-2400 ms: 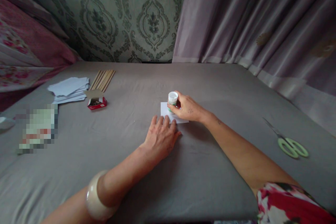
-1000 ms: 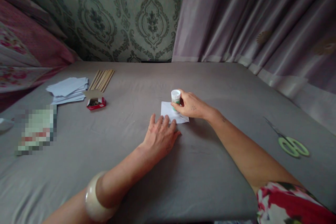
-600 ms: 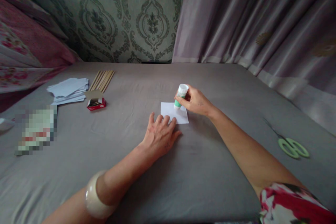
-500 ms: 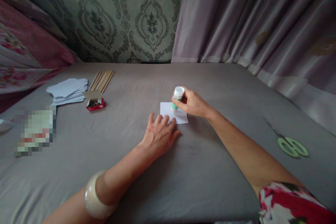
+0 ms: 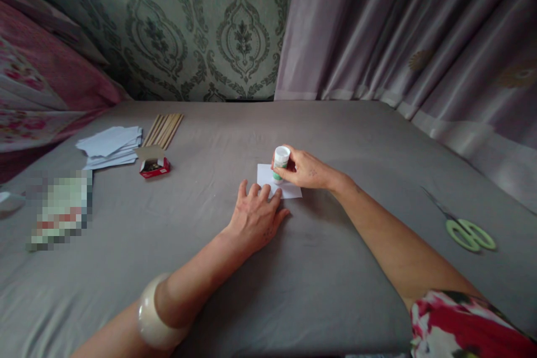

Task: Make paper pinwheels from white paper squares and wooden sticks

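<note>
A small white sheet of paper (image 5: 264, 173) lies flat on the grey cloth in front of me. My left hand (image 5: 255, 213) rests palm down with its fingers spread, the fingertips on the sheet's near edge. In my right hand (image 5: 304, 168) a white and green glue stick (image 5: 280, 163) is gripped upright, its lower end at the paper. The fingers behind the glue stick are partly hidden by it. A cream bangle (image 5: 157, 313) circles my left forearm.
Green-handled scissors (image 5: 467, 234) lie at the right. Toward the back left are a stack of white papers (image 5: 111, 145), several wooden sticks (image 5: 163, 130) and an open red box (image 5: 154, 168) of small dark pieces. A blurred packet (image 5: 62, 207) lies at the left.
My right hand has brought the glue stick slightly nearer and to the left over the paper. My left hand stays in place on the sheet.
</note>
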The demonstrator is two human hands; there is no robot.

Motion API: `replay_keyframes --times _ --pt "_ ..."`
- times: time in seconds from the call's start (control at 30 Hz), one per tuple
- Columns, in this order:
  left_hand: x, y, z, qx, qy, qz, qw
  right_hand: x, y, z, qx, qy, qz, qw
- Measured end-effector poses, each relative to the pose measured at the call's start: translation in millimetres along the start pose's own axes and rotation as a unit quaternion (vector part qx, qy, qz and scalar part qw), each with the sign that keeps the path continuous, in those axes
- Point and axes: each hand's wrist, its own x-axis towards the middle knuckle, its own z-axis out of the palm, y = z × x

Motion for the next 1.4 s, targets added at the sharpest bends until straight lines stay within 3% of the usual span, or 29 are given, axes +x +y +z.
replay_keyframes --times 0.33,0.43,0.53,0.63,0.73,0.83,0.93,1.07,1.13,1.2,1.3,1.4 --pt "0.4 0.1 0.3 0.001 0.01 0.004 1.0 -2.1 -2.8 -4.7 -0.1 -0.008 -0.003 0.995" --pt "0.5 0.5 0.8 0.0 0.015 0.004 1.0 -2.6 -0.7 -10.9 -0.107 0.029 0.006 0.994" --pt "1.9 -2.7 0.4 -0.024 0.026 0.009 0.999 -1.8 -2.7 -22.7 -0.006 0.136 0.016 0.991" --pt "6.3 -12.5 -4.0 -0.111 0.065 -0.001 0.992 -1.7 -11.7 -35.1 0.173 0.222 0.009 0.959" --pt "11.9 -26.3 -13.6 -0.26 0.214 -0.077 0.938 -3.8 -25.8 -40.6 0.312 0.251 0.02 0.916" --pt "16.3 -36.4 -24.8 -0.442 0.335 -0.126 0.823 -5.8 -40.8 -33.7 0.42 0.238 0.037 0.875" --pt "19.2 -37.0 -31.6 -0.571 0.357 -0.108 0.731 -5.4 -53.9 -15.3 0.515 0.194 0.057 0.833" --pt "21.0 -29.1 -29.9 -0.656 0.351 -0.087 0.663 -4.1 -64.8 14.1 0.62 0.126 0.122 0.765" --pt "21.3 -26.7 -27.3 -0.683 0.341 -0.091 0.639 -5.4 -66.5 25.5 0.655 0.101 0.173 0.729" --pt "21.4 -28.3 -26.2 -0.7 0.323 -0.104 0.629 -8.7 -65.4 33.3 0.657 0.084 0.221 0.716" --pt "20.8 -43.1 -28.7 -0.688 0.331 -0.132 0.633 -16.0 -59.2 38.1 0.608 0.092 0.261 0.744" --pt "16.0 -75.2 -32.7 -0.601 0.401 -0.163 0.672 -23.5 -50.4 36.2 0.566 0.117 0.297 0.76"
